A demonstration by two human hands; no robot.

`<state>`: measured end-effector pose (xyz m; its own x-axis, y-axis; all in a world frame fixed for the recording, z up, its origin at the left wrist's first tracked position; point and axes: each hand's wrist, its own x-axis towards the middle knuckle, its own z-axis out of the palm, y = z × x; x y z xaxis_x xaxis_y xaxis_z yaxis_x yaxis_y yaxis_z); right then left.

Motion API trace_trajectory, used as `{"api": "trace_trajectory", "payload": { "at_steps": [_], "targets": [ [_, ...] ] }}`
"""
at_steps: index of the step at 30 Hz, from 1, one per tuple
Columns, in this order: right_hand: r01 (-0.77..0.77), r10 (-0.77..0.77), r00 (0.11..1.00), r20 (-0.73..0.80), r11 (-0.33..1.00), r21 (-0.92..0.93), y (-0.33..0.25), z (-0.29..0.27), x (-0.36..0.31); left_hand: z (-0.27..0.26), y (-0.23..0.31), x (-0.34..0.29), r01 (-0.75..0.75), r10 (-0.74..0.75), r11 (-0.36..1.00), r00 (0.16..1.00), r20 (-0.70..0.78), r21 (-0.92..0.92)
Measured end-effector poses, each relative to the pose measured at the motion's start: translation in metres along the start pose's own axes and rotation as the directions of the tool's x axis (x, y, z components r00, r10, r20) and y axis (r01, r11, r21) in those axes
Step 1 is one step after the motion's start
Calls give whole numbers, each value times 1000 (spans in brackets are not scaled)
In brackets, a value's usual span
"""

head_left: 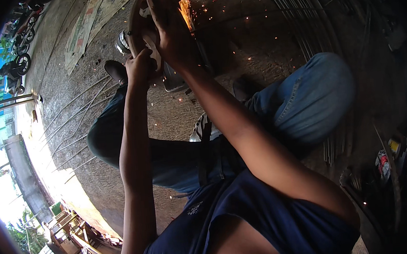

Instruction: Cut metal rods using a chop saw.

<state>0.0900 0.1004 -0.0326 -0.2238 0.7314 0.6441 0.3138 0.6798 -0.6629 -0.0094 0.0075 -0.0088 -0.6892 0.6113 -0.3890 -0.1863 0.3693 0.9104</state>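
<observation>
The floor (166,116) looks rough, the jeans (317,101) matt denim.

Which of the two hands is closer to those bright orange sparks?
The right hand: the main spray of sparks is just beside it, while the left hand is farther off.

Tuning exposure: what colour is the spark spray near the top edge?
Bright orange; the spark spray shows best in the head view.

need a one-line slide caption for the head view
Orange sparks fly beside the right grip, while the left grip holds a curved piece above the rough floor.
</observation>
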Motion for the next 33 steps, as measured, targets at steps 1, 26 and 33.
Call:
{"api": "trace_trajectory", "payload": {
  "at_steps": [1, 26, 33],
  "targets": [
    [1, -1, 1000, 2, 1000, 10, 0, 0, 0, 0, 0, -1, 1, -1, 1000, 1000, -5, 14],
    [48, -34, 996, -79, 982, 185, -38, -45, 14, 2, 5, -6, -10, 11, 997, 1000, -14, 72],
    [121, -99, 991, -92, 951, 284, -46, -37, 25, 2, 3, -7, 5, -3, 999, 999, 43, -54]
  ]
}}
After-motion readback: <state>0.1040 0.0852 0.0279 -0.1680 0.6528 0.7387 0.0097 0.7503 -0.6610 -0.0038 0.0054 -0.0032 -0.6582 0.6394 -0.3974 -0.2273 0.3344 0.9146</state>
